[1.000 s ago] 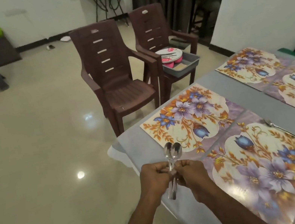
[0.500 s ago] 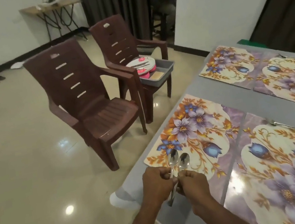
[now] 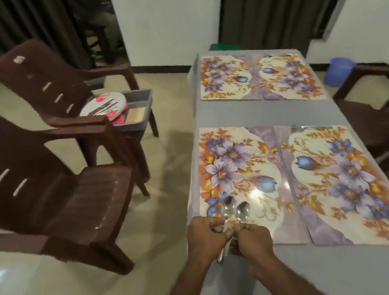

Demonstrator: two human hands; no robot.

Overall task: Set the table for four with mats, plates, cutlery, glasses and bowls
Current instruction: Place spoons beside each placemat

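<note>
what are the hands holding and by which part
Two spoons, gripped by their handles: the left hand and right hand both close around the handles, bowls pointing up over the near-left mat.

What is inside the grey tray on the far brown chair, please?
The grey tray holds a white plate carrying dark cutlery, pink items beneath, and something tan. What lies under the plate is hidden.

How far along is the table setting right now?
Done: four floral mats lie on the grey table. In hand: the left hand and right hand grip two spoons over the near left mat. Left: the plates sit in a tray on a chair; no glasses or bowls are on the table.
</note>
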